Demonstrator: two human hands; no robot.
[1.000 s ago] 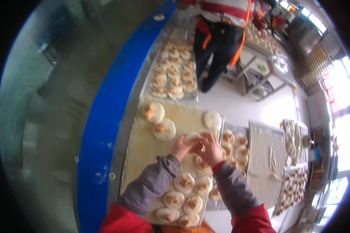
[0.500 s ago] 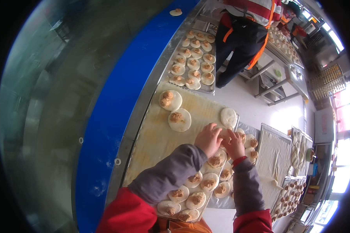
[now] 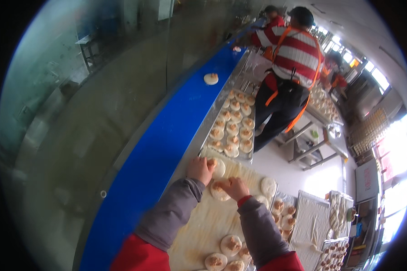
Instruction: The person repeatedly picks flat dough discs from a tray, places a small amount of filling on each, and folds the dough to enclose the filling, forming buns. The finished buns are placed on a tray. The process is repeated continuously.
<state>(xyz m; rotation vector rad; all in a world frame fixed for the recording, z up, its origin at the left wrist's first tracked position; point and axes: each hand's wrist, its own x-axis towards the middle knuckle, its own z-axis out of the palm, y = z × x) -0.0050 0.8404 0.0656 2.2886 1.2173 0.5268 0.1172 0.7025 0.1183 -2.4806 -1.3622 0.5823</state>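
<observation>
Two round, flat dough pieces lie at the far end of the near tray [image 3: 199, 226]. My left hand [image 3: 200, 170] is over the left edge of the farther dough round [image 3: 219, 168], its fingers closed around a lump of brownish filling on it. On the nearer dough round [image 3: 220, 194], my right hand [image 3: 236, 188] has its fingers curled down at the filling; what they grip is hidden beneath them. More filled dough rounds [image 3: 231, 245] sit at the near end of this tray, partly behind my right forearm.
A blue conveyor belt [image 3: 167, 149] runs along the left, carrying a filled round [image 3: 210, 79]. Beyond my tray lies another full tray [image 3: 233, 122]. A co-worker [image 3: 294, 58] in red and white stripes stands ahead by the belt. To the right are a cloth-covered tray [image 3: 308, 221] and more filled rounds.
Both my hands have moved left and away from me, from the tray's right side to the two rounds at its far end. The view has tilted up, showing more of the co-worker and belt.
</observation>
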